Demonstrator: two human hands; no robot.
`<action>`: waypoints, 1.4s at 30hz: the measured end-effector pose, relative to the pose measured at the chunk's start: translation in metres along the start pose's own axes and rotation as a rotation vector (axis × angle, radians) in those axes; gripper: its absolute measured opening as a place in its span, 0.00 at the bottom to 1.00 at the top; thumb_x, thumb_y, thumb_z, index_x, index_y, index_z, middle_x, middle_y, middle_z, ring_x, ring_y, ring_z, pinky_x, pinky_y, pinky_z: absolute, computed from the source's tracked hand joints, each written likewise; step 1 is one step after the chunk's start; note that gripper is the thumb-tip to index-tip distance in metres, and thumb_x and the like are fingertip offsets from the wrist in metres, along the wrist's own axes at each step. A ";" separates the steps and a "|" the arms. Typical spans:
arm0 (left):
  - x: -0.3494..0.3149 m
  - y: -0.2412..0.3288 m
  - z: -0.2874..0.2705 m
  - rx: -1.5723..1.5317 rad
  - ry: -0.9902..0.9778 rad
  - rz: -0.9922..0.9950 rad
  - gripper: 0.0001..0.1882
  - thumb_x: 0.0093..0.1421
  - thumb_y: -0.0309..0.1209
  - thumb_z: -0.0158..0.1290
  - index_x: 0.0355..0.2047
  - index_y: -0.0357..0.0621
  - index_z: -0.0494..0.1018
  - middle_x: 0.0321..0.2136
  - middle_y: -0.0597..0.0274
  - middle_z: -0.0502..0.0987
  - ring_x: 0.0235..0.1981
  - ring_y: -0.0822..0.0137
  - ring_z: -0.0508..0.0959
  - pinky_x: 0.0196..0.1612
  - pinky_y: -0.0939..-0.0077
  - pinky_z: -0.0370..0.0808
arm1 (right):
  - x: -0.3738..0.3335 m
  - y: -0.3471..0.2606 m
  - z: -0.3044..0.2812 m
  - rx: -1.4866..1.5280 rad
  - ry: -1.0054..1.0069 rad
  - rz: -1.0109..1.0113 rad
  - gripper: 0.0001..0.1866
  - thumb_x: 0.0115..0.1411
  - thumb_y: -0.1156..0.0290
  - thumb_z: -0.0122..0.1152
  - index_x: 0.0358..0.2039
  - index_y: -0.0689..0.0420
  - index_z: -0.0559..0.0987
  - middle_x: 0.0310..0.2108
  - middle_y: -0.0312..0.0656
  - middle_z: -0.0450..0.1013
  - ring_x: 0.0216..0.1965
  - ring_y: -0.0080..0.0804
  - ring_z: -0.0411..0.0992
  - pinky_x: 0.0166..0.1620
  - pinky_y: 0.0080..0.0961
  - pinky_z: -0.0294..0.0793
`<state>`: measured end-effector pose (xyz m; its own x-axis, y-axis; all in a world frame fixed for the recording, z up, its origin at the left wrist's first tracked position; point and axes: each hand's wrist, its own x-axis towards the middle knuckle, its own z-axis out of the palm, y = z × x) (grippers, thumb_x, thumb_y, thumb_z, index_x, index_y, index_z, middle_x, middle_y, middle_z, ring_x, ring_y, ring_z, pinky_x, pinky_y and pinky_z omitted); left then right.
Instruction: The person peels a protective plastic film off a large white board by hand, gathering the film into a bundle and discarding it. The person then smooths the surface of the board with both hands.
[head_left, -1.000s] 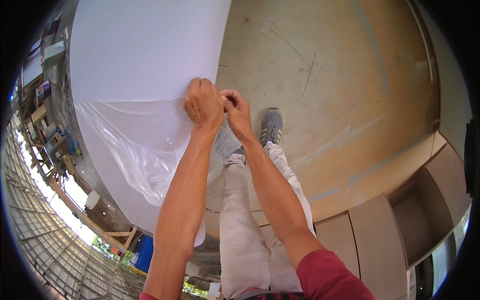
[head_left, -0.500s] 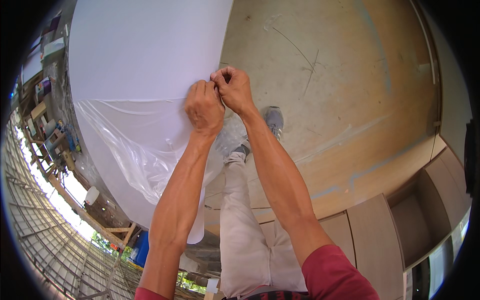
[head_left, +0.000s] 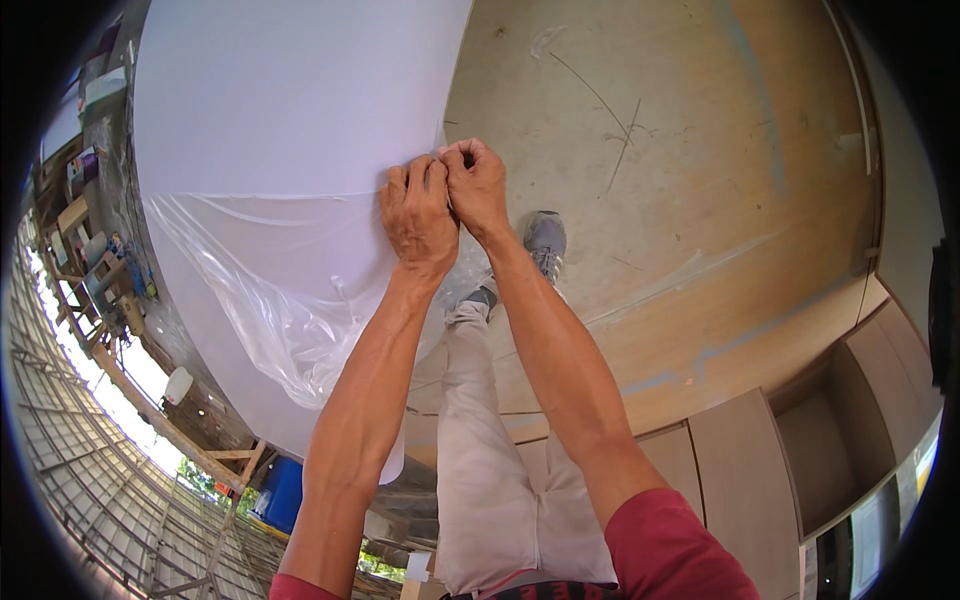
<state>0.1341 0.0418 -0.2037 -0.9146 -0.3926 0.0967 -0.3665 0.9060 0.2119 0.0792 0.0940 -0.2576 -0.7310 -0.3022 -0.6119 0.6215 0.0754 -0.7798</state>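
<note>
on the low part of the big white board (head_left: 290, 100), covered with wrinkly see-through film (head_left: 285, 320). at the end of the film's top fold, touching with the bent fingers of the left hand (head_left: 420, 215); hard to tell if loose or pinching, with tips hidden. just beside, at the board's right edge, pressed together at thumb and fingertip with the right hand (head_left: 476, 190); hard to see if on film. farther out, on brown floor (head_left: 690, 130), standing in a gray shoe (head_left: 545, 236).

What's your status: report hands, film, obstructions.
Left hand, right hand adjacent at edge of white panel. Clear film wrinkled over its near end. Left forearm hides some film.
</note>
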 end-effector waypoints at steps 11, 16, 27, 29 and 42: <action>-0.003 -0.001 -0.001 -0.086 -0.008 -0.079 0.07 0.55 0.22 0.55 0.35 0.42 0.75 0.35 0.64 0.78 0.38 0.56 0.72 0.44 0.61 0.67 | 0.029 -0.017 -0.001 -0.080 -0.020 -0.119 0.11 0.62 0.68 0.64 0.31 0.65 0.78 0.23 0.39 0.75 0.24 0.23 0.70 0.30 0.24 0.72; -0.006 0.000 -0.003 -0.105 -0.058 -0.100 0.06 0.55 0.22 0.55 0.34 0.42 0.74 0.34 0.63 0.78 0.39 0.55 0.71 0.45 0.60 0.66 | 0.021 -0.009 -0.001 -0.172 0.109 -0.105 0.12 0.61 0.67 0.64 0.30 0.65 0.78 0.22 0.42 0.75 0.25 0.26 0.72 0.32 0.28 0.73; -0.036 0.003 -0.012 -0.159 -0.026 -0.118 0.06 0.56 0.19 0.57 0.33 0.40 0.73 0.33 0.61 0.77 0.39 0.55 0.72 0.45 0.61 0.67 | -0.005 0.016 -0.040 0.155 0.039 0.164 0.09 0.62 0.68 0.62 0.38 0.61 0.80 0.30 0.37 0.78 0.27 0.22 0.74 0.32 0.20 0.72; -0.043 0.004 -0.012 -0.223 0.009 -0.158 0.06 0.56 0.18 0.57 0.35 0.39 0.75 0.33 0.59 0.78 0.38 0.54 0.73 0.44 0.61 0.69 | -0.007 0.019 -0.040 0.172 0.020 0.164 0.09 0.61 0.69 0.62 0.36 0.62 0.81 0.29 0.37 0.77 0.26 0.22 0.74 0.31 0.21 0.72; -0.070 0.014 -0.018 -0.372 0.062 -0.306 0.04 0.59 0.18 0.56 0.34 0.37 0.74 0.33 0.56 0.79 0.36 0.53 0.74 0.39 0.63 0.73 | -0.031 0.020 -0.027 0.282 -0.184 0.512 0.15 0.65 0.60 0.57 0.33 0.60 0.81 0.26 0.38 0.77 0.25 0.24 0.73 0.29 0.22 0.72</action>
<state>0.1957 0.0795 -0.1902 -0.7584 -0.6511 0.0316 -0.5206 0.6341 0.5717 0.1067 0.1303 -0.2577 -0.2744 -0.4552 -0.8470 0.9501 0.0073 -0.3118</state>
